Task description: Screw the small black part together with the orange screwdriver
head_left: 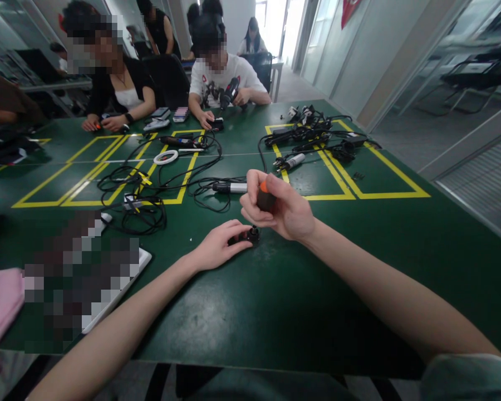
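Observation:
My right hand (292, 211) is wrapped round the dark handle of a screwdriver (265, 199) with an orange end, raised above the table in front of me. Its shaft is hidden behind my fingers. Lower and to the left, my left hand (215, 246) grips a small black part (254, 235) between thumb and fingers, resting on the green table (217, 312). That part has a round raised end; the rest is covered by my fingers. Just beyond both hands lies a silver and black cylindrical tool (234, 188) with a black cable.
Tangled black cables (144, 214) lie to the left, near a white tape roll (166, 157). More cables and plugs (304, 133) are heaped at the far right. Small screws (358, 176) lie nearby. Across the table, a person (250, 75) holds a power screwdriver (230, 93); another person (125, 83) sits beside.

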Demonstrator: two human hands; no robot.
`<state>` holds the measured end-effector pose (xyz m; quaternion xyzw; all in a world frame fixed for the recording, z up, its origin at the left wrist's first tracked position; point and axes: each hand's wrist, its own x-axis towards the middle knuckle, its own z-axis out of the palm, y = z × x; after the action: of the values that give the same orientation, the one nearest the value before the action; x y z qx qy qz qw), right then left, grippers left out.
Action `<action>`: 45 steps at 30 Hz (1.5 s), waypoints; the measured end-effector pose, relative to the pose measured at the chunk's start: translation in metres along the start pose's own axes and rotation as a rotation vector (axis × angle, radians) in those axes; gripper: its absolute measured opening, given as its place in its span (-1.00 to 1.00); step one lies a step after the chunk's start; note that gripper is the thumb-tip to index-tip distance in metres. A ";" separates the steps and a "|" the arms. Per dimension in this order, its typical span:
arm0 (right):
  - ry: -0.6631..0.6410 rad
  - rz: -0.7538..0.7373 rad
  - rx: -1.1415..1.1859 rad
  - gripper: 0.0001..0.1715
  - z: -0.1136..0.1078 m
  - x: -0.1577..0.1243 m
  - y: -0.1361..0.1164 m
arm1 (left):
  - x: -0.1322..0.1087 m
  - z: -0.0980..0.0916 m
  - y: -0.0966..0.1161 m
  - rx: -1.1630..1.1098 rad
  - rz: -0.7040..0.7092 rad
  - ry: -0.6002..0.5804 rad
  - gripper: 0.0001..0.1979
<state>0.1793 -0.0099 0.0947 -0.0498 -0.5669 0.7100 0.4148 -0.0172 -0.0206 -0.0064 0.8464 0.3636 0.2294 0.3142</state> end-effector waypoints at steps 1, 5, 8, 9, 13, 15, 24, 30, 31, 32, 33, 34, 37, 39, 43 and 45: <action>0.004 -0.002 -0.001 -0.43 0.000 0.000 0.000 | 0.000 0.000 0.000 -0.002 -0.001 -0.003 -0.63; 0.015 0.001 0.001 -0.37 0.001 0.001 0.001 | 0.001 0.002 0.000 0.017 0.002 0.003 -0.66; 0.010 0.025 0.018 -0.32 0.002 0.002 0.001 | 0.001 0.002 -0.001 0.024 -0.001 0.016 -0.59; 0.008 0.031 0.017 -0.30 0.002 0.002 0.001 | 0.001 0.002 -0.001 0.014 -0.004 0.021 -0.57; 0.013 0.040 -0.014 -0.24 0.003 0.003 0.001 | 0.003 0.000 -0.003 -0.111 0.012 0.014 -0.60; 0.020 0.044 -0.027 -0.23 0.002 0.003 0.000 | 0.004 -0.001 -0.003 -0.170 -0.004 -0.003 -0.60; 0.013 0.025 0.027 -0.23 0.000 0.004 0.000 | 0.006 -0.007 0.001 -0.287 -0.171 -0.024 -0.64; 0.008 0.026 0.014 -0.24 0.000 0.003 0.001 | 0.006 -0.007 -0.003 -0.314 -0.137 -0.018 -0.67; 0.016 0.028 0.009 -0.26 0.000 0.003 0.001 | 0.006 -0.006 -0.004 -0.321 -0.126 -0.015 -0.67; 0.025 0.030 0.002 -0.27 0.000 0.002 0.001 | 0.006 -0.006 -0.004 -0.323 -0.118 -0.013 -0.68; 0.037 0.034 -0.004 -0.29 0.000 0.002 0.000 | 0.006 -0.006 -0.003 -0.320 -0.115 -0.006 -0.68; 0.049 0.039 -0.009 -0.30 0.000 0.002 0.000 | 0.006 -0.006 -0.002 -0.313 -0.116 0.002 -0.69; 0.061 0.031 -0.006 -0.34 0.000 0.001 0.001 | 0.004 -0.007 0.004 -0.283 -0.115 0.026 -0.68; 0.052 0.009 0.005 -0.39 0.000 0.001 0.002 | 0.002 -0.007 0.008 -0.231 -0.099 0.040 -0.58; 0.049 -0.001 0.009 -0.45 0.000 0.001 0.003 | -0.001 -0.002 0.014 -0.083 -0.078 0.071 -0.51; 0.042 0.009 0.012 -0.45 0.000 0.000 0.003 | -0.001 0.002 0.014 -0.033 -0.084 0.091 -0.53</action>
<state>0.1776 -0.0101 0.0923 -0.0647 -0.5533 0.7142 0.4238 -0.0097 -0.0296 0.0017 0.8137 0.4090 0.2604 0.3208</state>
